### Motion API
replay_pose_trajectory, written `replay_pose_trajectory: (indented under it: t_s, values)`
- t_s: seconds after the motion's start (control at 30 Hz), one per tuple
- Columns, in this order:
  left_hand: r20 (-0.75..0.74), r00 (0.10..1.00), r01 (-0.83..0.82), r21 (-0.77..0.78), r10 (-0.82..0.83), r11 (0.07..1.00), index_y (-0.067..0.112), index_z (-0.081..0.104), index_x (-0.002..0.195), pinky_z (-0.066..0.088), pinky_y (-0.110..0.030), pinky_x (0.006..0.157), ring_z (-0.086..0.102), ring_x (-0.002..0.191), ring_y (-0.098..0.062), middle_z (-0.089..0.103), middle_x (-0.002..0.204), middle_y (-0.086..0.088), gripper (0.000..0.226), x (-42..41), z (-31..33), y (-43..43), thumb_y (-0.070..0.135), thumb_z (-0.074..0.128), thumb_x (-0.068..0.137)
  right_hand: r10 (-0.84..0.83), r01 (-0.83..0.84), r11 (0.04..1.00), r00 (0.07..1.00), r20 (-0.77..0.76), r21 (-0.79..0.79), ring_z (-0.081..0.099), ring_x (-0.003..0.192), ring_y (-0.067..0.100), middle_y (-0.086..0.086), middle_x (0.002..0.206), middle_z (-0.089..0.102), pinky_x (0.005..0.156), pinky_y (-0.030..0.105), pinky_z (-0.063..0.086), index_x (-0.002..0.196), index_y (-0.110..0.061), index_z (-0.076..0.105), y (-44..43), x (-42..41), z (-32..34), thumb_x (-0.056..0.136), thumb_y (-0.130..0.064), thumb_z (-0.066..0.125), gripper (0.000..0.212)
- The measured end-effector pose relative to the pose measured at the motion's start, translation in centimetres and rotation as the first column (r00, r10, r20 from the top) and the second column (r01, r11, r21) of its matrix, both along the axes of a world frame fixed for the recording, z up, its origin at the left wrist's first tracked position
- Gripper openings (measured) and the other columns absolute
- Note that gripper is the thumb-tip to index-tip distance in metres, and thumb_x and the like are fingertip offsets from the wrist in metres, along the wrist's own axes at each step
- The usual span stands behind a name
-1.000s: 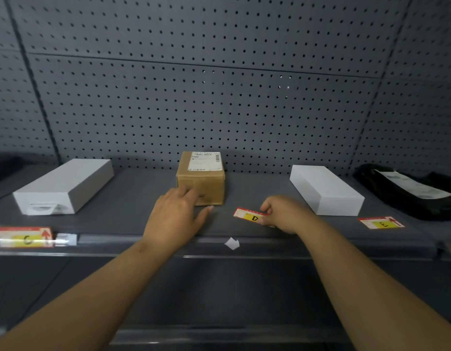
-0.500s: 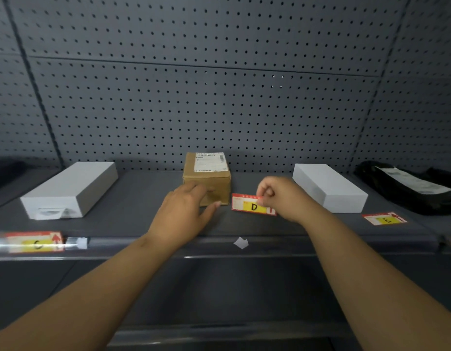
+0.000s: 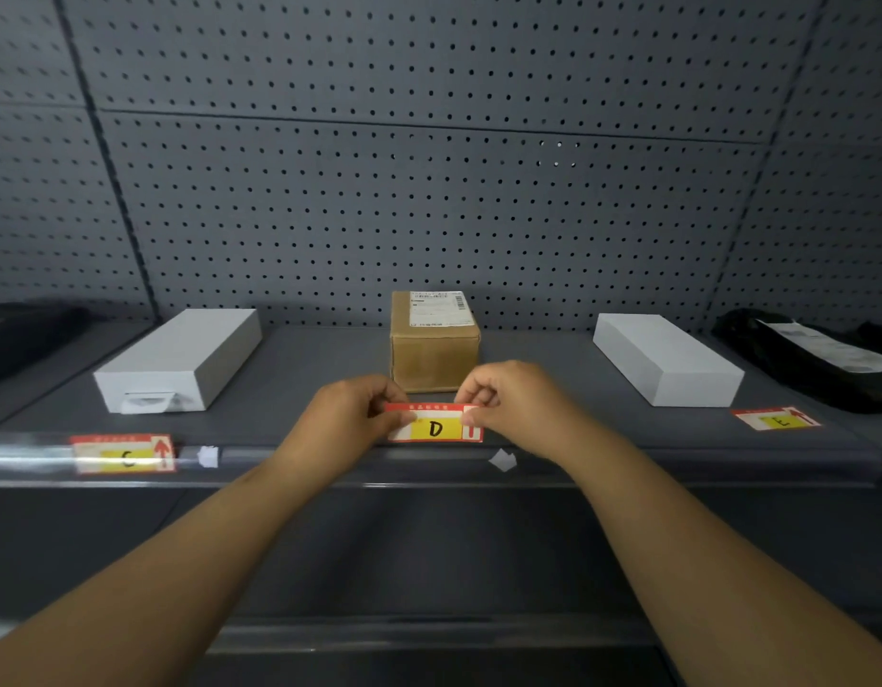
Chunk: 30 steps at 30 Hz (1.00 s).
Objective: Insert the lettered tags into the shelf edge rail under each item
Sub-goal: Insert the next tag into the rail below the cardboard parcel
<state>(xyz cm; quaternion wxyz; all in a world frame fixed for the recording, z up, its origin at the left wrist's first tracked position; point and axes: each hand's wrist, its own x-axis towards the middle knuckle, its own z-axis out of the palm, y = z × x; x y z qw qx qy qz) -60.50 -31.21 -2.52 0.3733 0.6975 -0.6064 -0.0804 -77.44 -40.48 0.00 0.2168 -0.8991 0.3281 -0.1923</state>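
Our left hand (image 3: 352,421) has joined the right hand (image 3: 520,411): both now pinch the D tag (image 3: 435,428) at mid-frame, just above the rail (image 3: 701,463), ready to insert.

C tag (image 3: 124,456) — letter faint behind rail (image 3: 701,463) glare

The back panel (image 3: 429,215) and shelf (image 3: 320,369) look like matt grey painted metal. The edge rail (image 3: 329,456) is clear glossy plastic, shining over the C tag (image 3: 124,453). The D tag (image 3: 435,428) is thin smooth paper, the brown box (image 3: 434,359) matt cardboard, the left white box (image 3: 181,354) and right white box (image 3: 667,359) smooth matt card, and the black bag (image 3: 825,374) shiny plastic film.
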Motion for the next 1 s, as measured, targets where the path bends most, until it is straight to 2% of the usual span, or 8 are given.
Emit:
replay_pose_trajectory:
  t_s: [0.07, 0.17, 0.37, 0.47, 0.67, 0.8, 0.9, 1.0]
  values:
    - [0.001, 1.0, -0.001, 0.039, 0.001, 0.999, 0.032, 0.058, 0.07, 0.042, -0.015, 0.057, 0.056, 0.064, -0.006, 0.064, 0.072, 0.006, 0.019, 0.2, -0.4, 0.3, 0.021, 0.068, 0.082, -0.005, 0.005, 1.0, 0.999, -0.039, -0.002, 0.056, 0.07, 0.006, -0.002, 0.084, 0.064, 0.065, 0.02, 0.046, 0.092, -0.015, 0.066, 0.5, 0.0, -0.2, 0.081, -0.013, 0.067, 0.011]
    - [0.01, 1.0, -0.012, 0.062, 0.011, 0.998, 0.033, 0.058, 0.066, 0.039, -0.01, 0.053, 0.054, 0.061, -0.004, 0.062, 0.068, 0.008, 0.022, 0.3, -0.8, 0.4, 0.022, 0.069, 0.082, -0.028, 0.025, 0.999, 0.996, -0.08, -0.043, 0.057, 0.071, 0.007, 0.001, 0.092, 0.071, 0.066, 0.023, 0.047, 0.091, -0.015, 0.066, 1.0, 0.0, -0.6, 0.082, -0.017, 0.067, 0.009]
    - [0.12, 0.993, 0.007, 0.033, -0.011, 0.999, 0.022, 0.063, 0.071, 0.04, -0.016, 0.063, 0.056, 0.076, -0.015, 0.061, 0.08, 0.0, 0.012, 0.1, -1.3, 0.5, 0.017, 0.068, 0.081, -0.079, 0.061, 0.987, 0.989, -0.124, -0.146, 0.063, 0.08, 0.012, -0.001, 0.09, 0.071, 0.075, 0.035, 0.055, 0.083, -0.02, 0.065, 1.3, -0.1, -1.2, 0.084, -0.022, 0.064, 0.003]
    - [0.149, 0.989, 0.005, -0.011, -0.004, 1.0, 0.012, 0.069, 0.078, 0.042, -0.022, 0.067, 0.055, 0.076, -0.016, 0.058, 0.08, -0.001, 0.004, 0.3, -1.4, 0.4, 0.015, 0.07, 0.08, -0.09, 0.064, 0.978, 0.988, -0.125, -0.197, 0.061, 0.082, 0.014, -0.001, 0.091, 0.068, 0.076, 0.035, 0.054, 0.083, -0.018, 0.065, 1.6, -0.1, -1.3, 0.085, -0.023, 0.062, 0.006]
    - [0.152, 0.988, 0.044, -0.038, -0.038, 0.998, 0.009, 0.071, 0.081, 0.048, -0.03, 0.073, 0.056, 0.077, -0.018, 0.058, 0.082, -0.002, 0.005, 0.2, -1.6, 0.5, 0.013, 0.07, 0.08, -0.112, 0.071, 0.959, 0.984, -0.136, -0.274, 0.056, 0.082, 0.013, 0.001, 0.093, 0.064, 0.069, 0.028, 0.047, 0.084, -0.016, 0.064, 2.0, -0.3, -1.8, 0.088, -0.025, 0.059, 0.011]
    - [0.194, 0.98, 0.053, -0.074, -0.037, 0.996, 0.01, 0.071, 0.083, 0.046, -0.025, 0.071, 0.055, 0.077, -0.015, 0.056, 0.082, 0.001, 0.006, 0.1, -2.0, 0.6, 0.014, 0.07, 0.079, -0.115, 0.073, 0.955, 0.985, -0.131, -0.287, 0.05, 0.084, 0.012, 0.001, 0.096, 0.061, 0.066, 0.023, 0.037, 0.086, -0.015, 0.064, 2.2, -0.6, -2.0, 0.089, -0.025, 0.057, 0.013]
    - [0.218, 0.975, 0.057, -0.07, -0.04, 0.996, 0.013, 0.07, 0.083, 0.041, -0.015, 0.065, 0.053, 0.075, -0.011, 0.053, 0.081, 0.005, 0.006, 0.2, -2.3, 0.5, 0.017, 0.07, 0.08, -0.113, 0.072, 0.954, 0.986, -0.124, -0.292, 0.048, 0.083, 0.011, 0.001, 0.097, 0.06, 0.058, 0.02, 0.032, 0.087, -0.014, 0.063, 2.2, -0.8, -2.3, 0.089, -0.025, 0.058, 0.013]
    - [0.224, 0.974, 0.052, -0.059, -0.038, 0.997, 0.015, 0.069, 0.085, 0.037, -0.009, 0.064, 0.048, 0.072, -0.004, 0.05, 0.081, 0.008, 0.006, 0.2, -2.4, 0.4, 0.019, 0.07, 0.08, -0.122, 0.083, 0.954, 0.985, -0.12, -0.288, 0.048, 0.083, 0.011, 0.001, 0.098, 0.059, 0.063, 0.022, 0.034, 0.086, -0.015, 0.063, 2.2, -0.9, -2.4, 0.088, -0.026, 0.058, 0.013]
